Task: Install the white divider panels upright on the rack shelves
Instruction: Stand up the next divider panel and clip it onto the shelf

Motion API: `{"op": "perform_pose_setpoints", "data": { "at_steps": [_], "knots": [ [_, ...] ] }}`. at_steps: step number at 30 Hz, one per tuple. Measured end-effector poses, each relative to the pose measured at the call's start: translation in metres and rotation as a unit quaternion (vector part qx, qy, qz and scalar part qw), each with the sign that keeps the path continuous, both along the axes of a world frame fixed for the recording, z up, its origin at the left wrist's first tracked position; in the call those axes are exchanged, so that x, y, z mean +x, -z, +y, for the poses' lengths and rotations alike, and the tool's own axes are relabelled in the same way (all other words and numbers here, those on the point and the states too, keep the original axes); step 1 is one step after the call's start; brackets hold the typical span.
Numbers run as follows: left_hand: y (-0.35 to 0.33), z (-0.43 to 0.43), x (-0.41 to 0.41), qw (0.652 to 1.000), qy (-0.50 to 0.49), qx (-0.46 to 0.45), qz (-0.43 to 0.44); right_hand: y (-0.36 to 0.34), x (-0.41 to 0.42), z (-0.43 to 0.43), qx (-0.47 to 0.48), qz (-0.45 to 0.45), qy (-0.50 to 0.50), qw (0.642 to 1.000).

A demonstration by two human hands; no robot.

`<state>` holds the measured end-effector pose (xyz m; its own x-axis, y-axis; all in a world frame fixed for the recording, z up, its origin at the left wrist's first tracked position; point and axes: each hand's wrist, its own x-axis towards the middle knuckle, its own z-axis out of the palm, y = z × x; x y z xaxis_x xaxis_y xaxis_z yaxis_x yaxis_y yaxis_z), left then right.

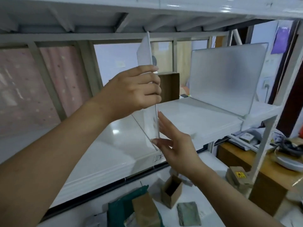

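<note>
The divider panel (146,51) is held upright over the shelf (196,115), gripped mid-height by the left hand (131,89), probably for alignment; its lower edge is steadied by the flat, straight-fingered right hand (177,143).

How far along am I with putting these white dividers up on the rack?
One divider already stands upright at the right end of the shelf. Your left hand grips a second panel, edge-on, at mid-shelf, while your right hand steadies its lower edge with straight fingers. It looks not yet seated; the shelf's left stretch has none.
</note>
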<state>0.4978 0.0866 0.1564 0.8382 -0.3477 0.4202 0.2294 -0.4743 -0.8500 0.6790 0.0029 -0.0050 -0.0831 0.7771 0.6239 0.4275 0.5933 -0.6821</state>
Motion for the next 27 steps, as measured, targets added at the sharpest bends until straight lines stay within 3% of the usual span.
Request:
{"op": "perform_pose_setpoints", "data": {
  "at_steps": [10,19,27],
  "knots": [
    [-0.004,0.028,0.060,1.000,0.026,-0.002,-0.002,-0.006,0.062,0.016,-0.020,0.041,-0.005,0.999],
    [-0.008,0.061,0.113,0.996,0.088,0.002,0.006,-0.010,0.100,0.030,-0.052,0.114,0.064,0.990],
    [0.001,0.081,0.145,0.997,0.067,0.001,0.042,-0.008,0.129,0.044,-0.075,0.106,0.076,0.989]
  ]
}}
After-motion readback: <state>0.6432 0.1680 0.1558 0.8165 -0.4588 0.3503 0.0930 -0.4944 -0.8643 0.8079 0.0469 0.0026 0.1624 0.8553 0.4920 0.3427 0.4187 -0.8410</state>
